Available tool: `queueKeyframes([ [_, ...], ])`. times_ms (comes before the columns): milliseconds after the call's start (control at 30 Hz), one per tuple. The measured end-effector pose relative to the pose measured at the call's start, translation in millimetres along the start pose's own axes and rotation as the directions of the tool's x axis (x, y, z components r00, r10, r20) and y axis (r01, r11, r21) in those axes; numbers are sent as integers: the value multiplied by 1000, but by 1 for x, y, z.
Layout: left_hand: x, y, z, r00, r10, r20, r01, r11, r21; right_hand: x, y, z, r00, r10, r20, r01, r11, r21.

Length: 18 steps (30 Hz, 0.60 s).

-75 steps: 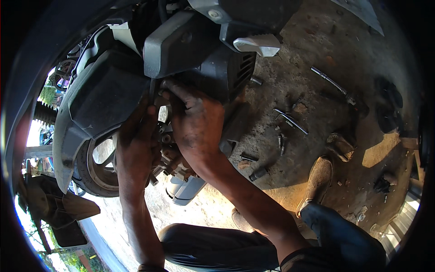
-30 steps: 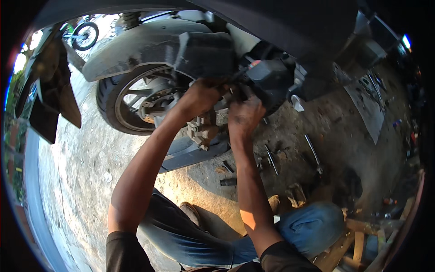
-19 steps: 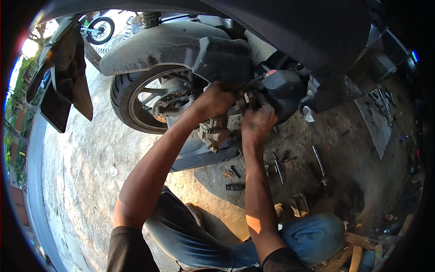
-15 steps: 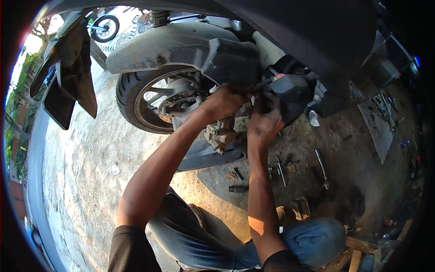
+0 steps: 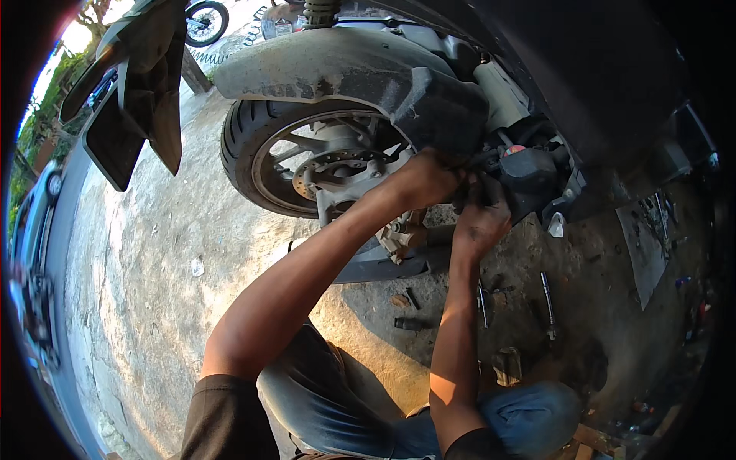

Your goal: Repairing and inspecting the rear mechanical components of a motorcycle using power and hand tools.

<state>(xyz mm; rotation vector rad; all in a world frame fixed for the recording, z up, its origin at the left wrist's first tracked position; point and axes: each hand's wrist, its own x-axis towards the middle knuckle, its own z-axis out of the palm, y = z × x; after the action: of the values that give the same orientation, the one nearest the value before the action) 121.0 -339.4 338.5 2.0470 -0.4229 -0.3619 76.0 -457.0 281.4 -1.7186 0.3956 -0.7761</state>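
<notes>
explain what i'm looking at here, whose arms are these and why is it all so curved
The picture comes from a wide fisheye camera worn on a person's head, looking down, so straight edges bend near the rim. The two bare arms rising from the bottom are that person's own. Both hands are at the engine area of a scooter, just behind its rear wheel: the left hand is pressed against the dark cover, the right hand sits just beside it, fingers curled on the parts. Whether either holds a tool is hidden. On the dirt ground lie a long tool and a small dark socket. The person's jeans-clad knees show below.
</notes>
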Motion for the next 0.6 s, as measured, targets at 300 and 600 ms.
queueKeyframes([
  [300,-2,5,-2,1000,7,-6,-6,999,42,-4,-6,4,998,-50,-23,47,989,-143],
  [600,-3,8,-6,1000,-10,14,10,999,30,0,1,6,1000,0,-18,-1,998,-59],
])
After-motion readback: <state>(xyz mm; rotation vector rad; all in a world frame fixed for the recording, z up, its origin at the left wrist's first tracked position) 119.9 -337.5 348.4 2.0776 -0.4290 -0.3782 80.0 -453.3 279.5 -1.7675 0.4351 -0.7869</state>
